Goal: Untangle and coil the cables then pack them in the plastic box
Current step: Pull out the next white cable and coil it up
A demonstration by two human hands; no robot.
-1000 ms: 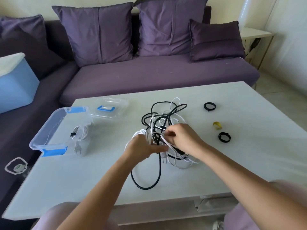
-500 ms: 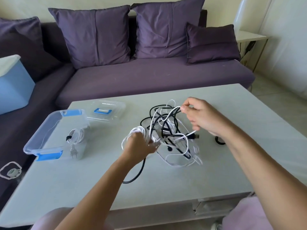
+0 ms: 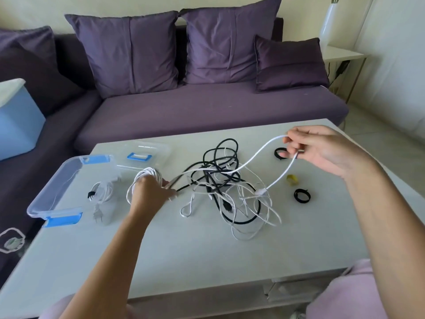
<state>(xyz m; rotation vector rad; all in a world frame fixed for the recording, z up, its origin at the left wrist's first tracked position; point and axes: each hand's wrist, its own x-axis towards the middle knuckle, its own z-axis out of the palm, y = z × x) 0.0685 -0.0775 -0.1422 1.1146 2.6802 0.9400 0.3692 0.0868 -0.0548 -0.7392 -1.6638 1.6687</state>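
Two hands: left fingers (image 3: 167,193) clutch white coil (image 3: 147,173), right fingers (image 3: 296,137) pinch white cable (image 3: 269,142).

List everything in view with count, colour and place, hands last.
table: one, white, before the sofa
plastic box: one, clear with blue latches, table's left
lid: one, clear, blue handle, behind the box
tied cable: one, white, inside the box
cable tangle: one, black and white, table's middle
coil: one, white, in left hand
loose cable: one, white, from tangle up to right hand
straps: two, black, table's right
yellow thing: one, between the straps
sofa: one, purple, behind the table
cushions: four, purple, on the sofa
bin: one, light blue, on sofa's left
vase: one, white, on side table, far right
left hand: one, grips the coil
right hand: one, pinches the loose cable
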